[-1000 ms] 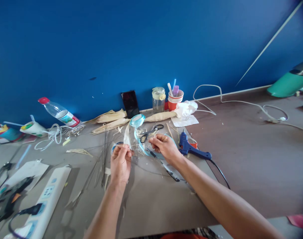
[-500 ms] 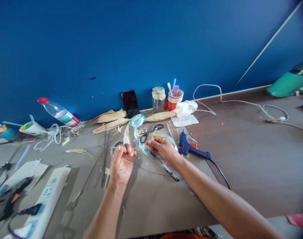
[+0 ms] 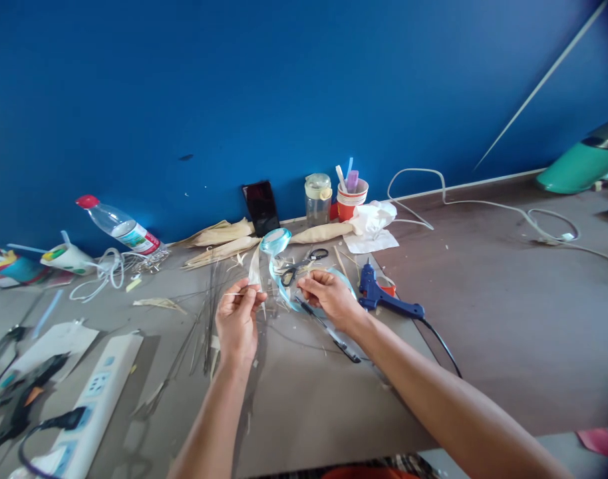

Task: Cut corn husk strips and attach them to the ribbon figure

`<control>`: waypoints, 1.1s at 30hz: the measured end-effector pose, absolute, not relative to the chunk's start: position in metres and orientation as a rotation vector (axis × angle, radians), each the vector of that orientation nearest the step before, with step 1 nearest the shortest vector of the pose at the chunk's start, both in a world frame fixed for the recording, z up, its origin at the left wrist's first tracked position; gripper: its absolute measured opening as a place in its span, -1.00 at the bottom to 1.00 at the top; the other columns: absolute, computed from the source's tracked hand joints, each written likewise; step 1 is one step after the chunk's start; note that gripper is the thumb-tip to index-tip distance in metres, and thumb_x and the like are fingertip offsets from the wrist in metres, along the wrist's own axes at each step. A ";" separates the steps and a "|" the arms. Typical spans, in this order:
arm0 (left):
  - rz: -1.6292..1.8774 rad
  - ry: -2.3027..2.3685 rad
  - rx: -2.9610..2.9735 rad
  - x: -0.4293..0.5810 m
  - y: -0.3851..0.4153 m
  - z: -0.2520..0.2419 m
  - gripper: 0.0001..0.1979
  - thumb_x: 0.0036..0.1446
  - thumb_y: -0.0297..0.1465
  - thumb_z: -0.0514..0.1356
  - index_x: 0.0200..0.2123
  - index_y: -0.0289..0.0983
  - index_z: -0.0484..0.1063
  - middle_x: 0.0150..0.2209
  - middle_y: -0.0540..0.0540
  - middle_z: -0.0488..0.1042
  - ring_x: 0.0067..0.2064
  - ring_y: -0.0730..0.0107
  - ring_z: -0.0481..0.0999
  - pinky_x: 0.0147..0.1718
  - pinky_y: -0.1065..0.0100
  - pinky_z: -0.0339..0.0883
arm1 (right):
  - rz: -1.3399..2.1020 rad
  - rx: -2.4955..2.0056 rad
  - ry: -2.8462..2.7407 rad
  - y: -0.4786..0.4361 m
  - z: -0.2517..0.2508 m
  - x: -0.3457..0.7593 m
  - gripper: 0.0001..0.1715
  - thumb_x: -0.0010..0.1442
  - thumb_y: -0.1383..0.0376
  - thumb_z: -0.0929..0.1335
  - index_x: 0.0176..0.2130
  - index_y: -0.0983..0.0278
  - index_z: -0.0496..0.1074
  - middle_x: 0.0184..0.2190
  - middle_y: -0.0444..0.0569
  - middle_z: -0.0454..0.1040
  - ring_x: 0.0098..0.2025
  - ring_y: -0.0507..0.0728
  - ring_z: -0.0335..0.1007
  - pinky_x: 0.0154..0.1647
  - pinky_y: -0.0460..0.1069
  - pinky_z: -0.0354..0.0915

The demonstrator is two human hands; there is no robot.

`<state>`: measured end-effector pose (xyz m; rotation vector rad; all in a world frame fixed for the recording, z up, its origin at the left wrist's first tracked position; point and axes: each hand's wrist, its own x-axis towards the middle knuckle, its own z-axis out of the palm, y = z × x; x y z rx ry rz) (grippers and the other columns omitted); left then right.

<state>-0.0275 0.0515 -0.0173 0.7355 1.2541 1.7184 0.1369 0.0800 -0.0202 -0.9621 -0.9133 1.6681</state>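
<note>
My left hand (image 3: 238,326) is closed in a pinch over the table, thumb and fingers on a thin pale strip (image 3: 231,294) whose end sticks out to the left. My right hand (image 3: 330,298), a short way to the right, is also pinched; what lies between its fingertips is too small to make out. A roll of light blue ribbon (image 3: 275,242) stands just beyond both hands, its loose end trailing toward the right one. Dark-handled scissors (image 3: 318,255) lie behind my right hand. Below that hand rests a black pen-like tool (image 3: 346,351).
A blue glue gun (image 3: 391,296) lies on the right, its cord running forward. Dried husks (image 3: 219,236), a phone (image 3: 262,207), a jar (image 3: 318,201) and paper cups (image 3: 352,199) line the wall. To the left are thin wires (image 3: 207,326), a bottle (image 3: 124,229) and a power strip (image 3: 102,392).
My left hand has turned over, its fingers rolling from palm-up to a pinch with the thumb in front, and the pale strip shows more clearly. My right hand has barely moved.
</note>
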 end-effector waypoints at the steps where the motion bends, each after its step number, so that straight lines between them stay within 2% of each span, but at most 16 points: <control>1: 1.719 1.307 0.785 -0.029 0.052 -0.018 -0.69 -0.10 -0.35 0.35 -0.24 -0.30 0.45 -0.40 -0.02 0.54 -0.45 0.47 0.53 -0.32 0.37 0.40 | 1.663 -0.960 -0.908 0.080 -0.020 0.137 -0.66 -0.12 0.15 0.43 -0.62 0.30 0.28 -0.69 -0.21 0.27 -0.67 -0.11 0.00 -0.65 -0.12 -0.13; 5: 1.672 1.570 1.140 -0.034 0.050 -0.019 -0.75 0.02 -0.28 0.25 -0.24 -0.29 0.48 -0.38 -0.05 0.56 -0.46 0.40 0.55 -0.35 0.34 0.41 | 1.658 -0.965 -0.893 0.080 -0.020 0.138 -0.67 -0.12 0.15 0.44 -0.60 0.30 0.29 -0.69 -0.21 0.28 -0.66 -0.11 0.04 -0.64 -0.13 -0.10; 9: 1.546 1.822 1.476 -0.041 0.049 -0.016 -0.80 0.10 -0.30 0.16 -0.28 -0.28 0.49 -0.42 -0.04 0.56 -0.54 0.48 0.49 -0.44 0.41 0.37 | 1.647 -0.977 -0.920 0.080 -0.019 0.138 -0.69 -0.11 0.16 0.43 -0.61 0.30 0.30 -0.70 -0.22 0.27 -0.67 -0.11 0.01 -0.65 -0.13 -0.12; 15: 1.326 1.924 1.530 -0.045 0.049 -0.015 -0.79 0.10 -0.27 0.12 -0.38 -0.27 0.46 -0.56 0.03 0.48 -0.62 0.50 0.39 -0.57 0.47 0.26 | 1.640 -0.971 -0.916 0.081 -0.020 0.138 -0.68 -0.11 0.15 0.43 -0.61 0.30 0.30 -0.70 -0.22 0.27 -0.66 -0.11 0.01 -0.65 -0.12 -0.11; 21: 1.092 1.950 1.726 -0.049 0.051 -0.014 -0.78 0.10 -0.26 0.10 -0.49 -0.24 0.40 -0.64 0.03 0.41 -0.62 0.45 0.35 -0.55 0.44 0.17 | 1.626 -0.995 -0.899 0.082 -0.020 0.141 -0.66 -0.11 0.14 0.44 -0.61 0.29 0.29 -0.70 -0.23 0.25 -0.66 -0.10 0.01 -0.64 -0.12 -0.10; 24: 1.064 1.923 1.798 -0.051 0.052 -0.014 -0.68 0.08 -0.20 0.11 -0.64 -0.22 0.29 -0.71 0.04 0.32 -0.64 0.44 0.29 -0.57 0.43 0.09 | 1.617 -1.005 -0.885 0.083 -0.019 0.142 -0.68 -0.12 0.14 0.44 -0.60 0.29 0.30 -0.69 -0.22 0.26 -0.65 -0.10 0.02 -0.64 -0.12 -0.10; 27: 1.099 1.797 1.742 -0.054 0.052 -0.016 -0.63 0.07 -0.15 0.12 -0.68 -0.21 0.26 -0.73 0.04 0.26 -0.66 0.44 0.24 -0.59 0.41 0.06 | 1.603 -1.012 -0.886 0.084 -0.019 0.143 -0.69 -0.12 0.15 0.44 -0.61 0.29 0.31 -0.69 -0.21 0.28 -0.65 -0.09 0.03 -0.65 -0.12 -0.10; 33: 1.124 1.422 1.393 -0.052 0.051 -0.018 -0.50 0.01 0.03 0.14 -0.73 -0.21 0.22 -0.73 0.00 0.24 -0.62 0.42 0.22 -0.56 0.39 0.15 | 1.579 -0.998 -0.917 0.084 -0.019 0.144 -0.70 -0.09 0.16 0.42 -0.62 0.29 0.31 -0.68 -0.21 0.27 -0.66 -0.10 0.00 -0.66 -0.12 -0.12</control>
